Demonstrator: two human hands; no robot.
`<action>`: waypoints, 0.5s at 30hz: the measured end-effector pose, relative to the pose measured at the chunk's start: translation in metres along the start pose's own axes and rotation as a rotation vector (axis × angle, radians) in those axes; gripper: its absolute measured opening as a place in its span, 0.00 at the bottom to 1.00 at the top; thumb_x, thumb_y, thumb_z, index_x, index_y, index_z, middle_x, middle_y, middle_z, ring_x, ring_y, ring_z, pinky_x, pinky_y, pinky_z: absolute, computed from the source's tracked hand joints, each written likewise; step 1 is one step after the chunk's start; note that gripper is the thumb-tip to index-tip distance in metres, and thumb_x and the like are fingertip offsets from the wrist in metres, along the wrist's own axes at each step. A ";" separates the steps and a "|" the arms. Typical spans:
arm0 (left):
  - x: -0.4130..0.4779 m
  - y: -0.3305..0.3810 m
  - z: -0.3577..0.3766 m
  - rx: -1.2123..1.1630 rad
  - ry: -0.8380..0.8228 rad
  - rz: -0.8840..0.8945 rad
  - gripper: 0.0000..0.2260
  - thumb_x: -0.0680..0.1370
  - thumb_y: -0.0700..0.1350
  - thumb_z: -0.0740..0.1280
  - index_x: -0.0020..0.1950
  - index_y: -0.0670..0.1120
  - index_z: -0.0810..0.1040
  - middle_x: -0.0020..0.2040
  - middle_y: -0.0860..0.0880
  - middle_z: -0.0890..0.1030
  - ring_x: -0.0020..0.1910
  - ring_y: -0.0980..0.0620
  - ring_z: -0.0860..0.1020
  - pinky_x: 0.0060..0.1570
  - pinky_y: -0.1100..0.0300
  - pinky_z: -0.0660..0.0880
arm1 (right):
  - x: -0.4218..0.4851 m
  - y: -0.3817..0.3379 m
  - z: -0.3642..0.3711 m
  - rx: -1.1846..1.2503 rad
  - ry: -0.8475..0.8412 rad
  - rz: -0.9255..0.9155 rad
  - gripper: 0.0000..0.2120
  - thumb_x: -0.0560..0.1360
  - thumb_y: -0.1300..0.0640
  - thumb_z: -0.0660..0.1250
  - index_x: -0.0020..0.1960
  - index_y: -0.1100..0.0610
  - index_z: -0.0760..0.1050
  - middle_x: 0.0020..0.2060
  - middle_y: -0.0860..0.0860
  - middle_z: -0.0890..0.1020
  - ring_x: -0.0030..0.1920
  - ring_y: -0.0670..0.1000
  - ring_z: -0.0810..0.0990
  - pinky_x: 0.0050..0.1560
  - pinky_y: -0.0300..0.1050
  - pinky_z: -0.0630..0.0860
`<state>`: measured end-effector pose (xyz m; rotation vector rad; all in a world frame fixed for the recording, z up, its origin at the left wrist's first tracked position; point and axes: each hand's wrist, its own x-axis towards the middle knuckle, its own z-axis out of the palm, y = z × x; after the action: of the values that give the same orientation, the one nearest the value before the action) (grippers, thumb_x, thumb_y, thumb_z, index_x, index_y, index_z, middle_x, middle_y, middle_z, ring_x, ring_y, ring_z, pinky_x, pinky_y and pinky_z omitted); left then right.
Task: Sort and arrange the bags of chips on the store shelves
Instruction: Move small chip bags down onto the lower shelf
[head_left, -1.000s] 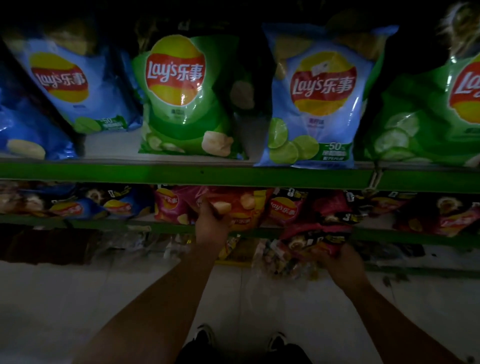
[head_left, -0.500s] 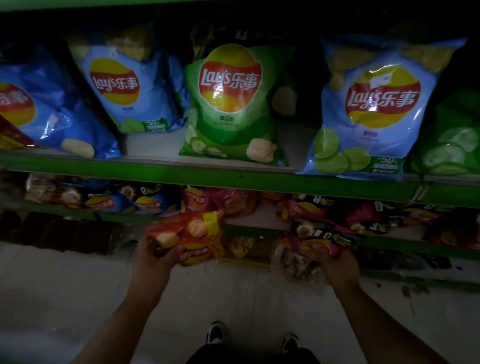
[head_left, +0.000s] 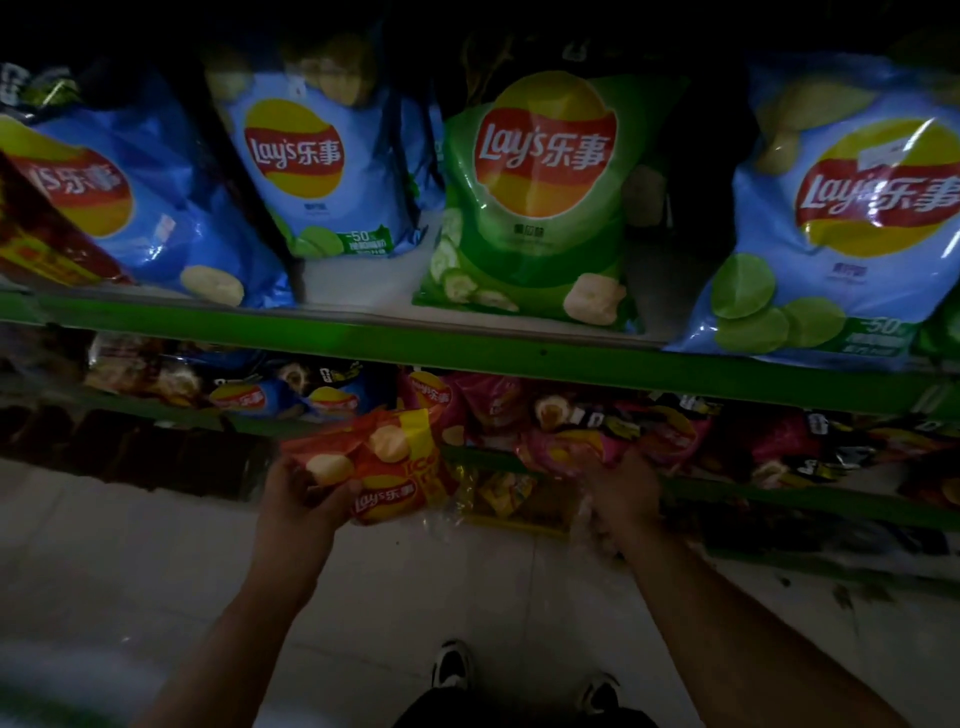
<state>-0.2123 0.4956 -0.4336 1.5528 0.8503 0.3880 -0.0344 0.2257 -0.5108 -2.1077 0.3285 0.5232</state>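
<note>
Red and orange foil is showing in the left hand, which is clutching a small chip bag by its left end, just in front of the lower shelf's green lip. That bag is crinkled, carrying pale chip pictures, a yellow band and the round logo turned toward five o'clock. The right hand is pressing down at three o'clock from it, fingers curled onto a pink bag at the shelf edge; whether it is truly gripping is unclear.

Five large bags are standing on the upper shelf: a deep blue one at ten o'clock, a light blue lime bag at eleven, a green cucumber bag at twelve, another light blue lime bag at two, and a red bag cut off at nine.

Small bags in blue, pink and black are crowding the lower shelf, too jumbled to count. Pale floor tiles are lying below, and two dark shoes are showing at six o'clock. Lighting is dim throughout.
</note>
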 end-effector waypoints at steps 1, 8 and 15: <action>0.002 0.002 -0.002 -0.012 -0.010 0.007 0.21 0.74 0.34 0.71 0.52 0.61 0.74 0.53 0.55 0.83 0.52 0.55 0.82 0.43 0.54 0.81 | 0.011 -0.011 0.007 -0.058 0.019 -0.008 0.33 0.74 0.44 0.71 0.70 0.64 0.69 0.65 0.64 0.76 0.65 0.65 0.74 0.63 0.56 0.72; 0.012 0.019 -0.019 -0.054 -0.076 0.048 0.21 0.74 0.33 0.71 0.59 0.54 0.73 0.56 0.50 0.82 0.55 0.53 0.82 0.44 0.58 0.82 | 0.038 -0.026 0.031 -0.164 0.134 0.104 0.39 0.74 0.44 0.70 0.74 0.67 0.62 0.71 0.66 0.69 0.70 0.66 0.69 0.67 0.58 0.67; 0.018 0.031 -0.023 0.029 -0.147 0.090 0.22 0.72 0.34 0.73 0.58 0.57 0.74 0.57 0.51 0.83 0.56 0.52 0.82 0.52 0.51 0.80 | 0.027 -0.029 0.038 -0.162 0.312 -0.014 0.26 0.75 0.55 0.72 0.66 0.70 0.71 0.60 0.70 0.77 0.60 0.69 0.76 0.59 0.58 0.72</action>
<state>-0.2070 0.5258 -0.4038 1.6298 0.6767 0.3235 -0.0076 0.2726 -0.5215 -2.3504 0.4606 0.2160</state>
